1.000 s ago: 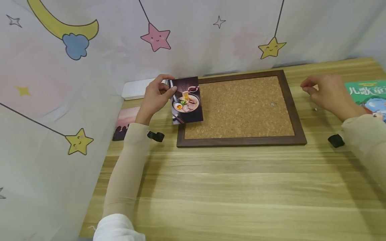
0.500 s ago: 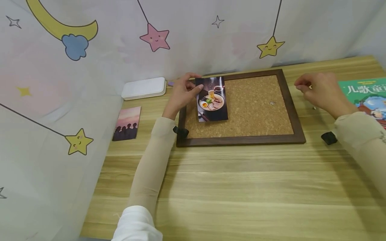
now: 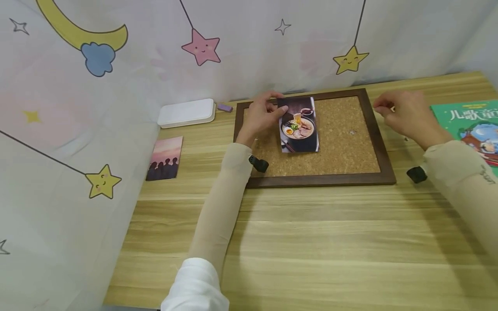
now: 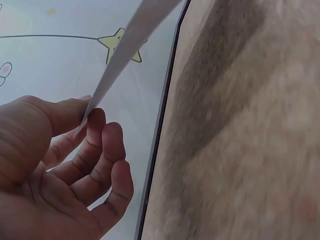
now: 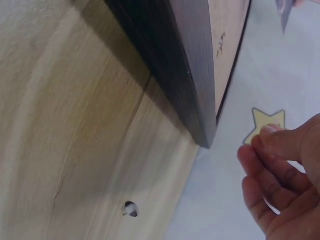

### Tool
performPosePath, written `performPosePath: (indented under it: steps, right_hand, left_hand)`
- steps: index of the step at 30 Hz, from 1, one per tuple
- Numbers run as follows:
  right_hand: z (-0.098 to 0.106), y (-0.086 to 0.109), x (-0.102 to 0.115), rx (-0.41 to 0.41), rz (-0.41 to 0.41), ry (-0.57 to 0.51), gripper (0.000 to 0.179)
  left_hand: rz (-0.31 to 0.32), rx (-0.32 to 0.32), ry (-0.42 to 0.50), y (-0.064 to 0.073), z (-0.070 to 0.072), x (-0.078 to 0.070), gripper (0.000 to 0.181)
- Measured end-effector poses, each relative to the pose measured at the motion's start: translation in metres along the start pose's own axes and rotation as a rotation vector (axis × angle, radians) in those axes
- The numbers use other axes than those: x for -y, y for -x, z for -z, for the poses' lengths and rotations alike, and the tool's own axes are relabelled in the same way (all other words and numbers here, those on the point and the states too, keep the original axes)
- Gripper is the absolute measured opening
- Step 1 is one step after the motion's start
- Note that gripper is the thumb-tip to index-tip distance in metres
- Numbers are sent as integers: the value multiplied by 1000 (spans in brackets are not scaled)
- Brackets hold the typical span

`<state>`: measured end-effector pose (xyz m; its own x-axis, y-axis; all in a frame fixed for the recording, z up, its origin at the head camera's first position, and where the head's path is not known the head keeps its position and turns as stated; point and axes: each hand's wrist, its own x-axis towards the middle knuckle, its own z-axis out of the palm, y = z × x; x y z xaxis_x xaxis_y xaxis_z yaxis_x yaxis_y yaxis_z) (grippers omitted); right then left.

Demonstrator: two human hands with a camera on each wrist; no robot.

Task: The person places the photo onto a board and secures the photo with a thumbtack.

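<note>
In the head view my left hand [image 3: 263, 113] pinches the upper left edge of a photo print [image 3: 298, 125] of a ramen bowl. The print is over the left-middle part of a cork board [image 3: 334, 151] with a dark wooden frame. The left wrist view shows the print [image 4: 117, 55] nearly edge-on, between thumb and fingers, standing off the cork. My right hand [image 3: 406, 113] is beyond the board's right edge, thumb and index fingertips together. Whether something small sits between them is hidden; in the right wrist view this hand [image 5: 287, 175] shows nothing there.
A small clear object, perhaps a pushpin [image 3: 352, 132], is on the cork; another small piece [image 5: 131, 209] lies on the table by the frame. A sunset photo [image 3: 165, 157], white case [image 3: 186, 113] and purple block [image 3: 225, 108] lie left; a green book [image 3: 472, 125] lies right.
My left hand has carried the ramen photo rightward, from the board's left edge to over its left-middle part. The right hand has shifted slightly left toward the frame, fingertips still together.
</note>
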<state>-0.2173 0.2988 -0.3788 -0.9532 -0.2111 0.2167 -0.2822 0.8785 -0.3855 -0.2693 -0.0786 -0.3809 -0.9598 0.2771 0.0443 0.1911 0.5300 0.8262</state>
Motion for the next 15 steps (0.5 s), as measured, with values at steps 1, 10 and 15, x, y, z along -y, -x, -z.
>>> performPosePath:
  steps: [1,10,15]
  right_hand:
    - [0,-1,0,1,-3,2,21]
    - [-1,-5,8,32,-13,-1,22]
    - [-1,-8,12,35,-18,-5,22]
  left_hand:
    - [8,8,-5,-3,-5,-1,39]
    - [57,62,-16,-25,-37,-5,37]
    - [86,69,-55,-34,-48,-8,38]
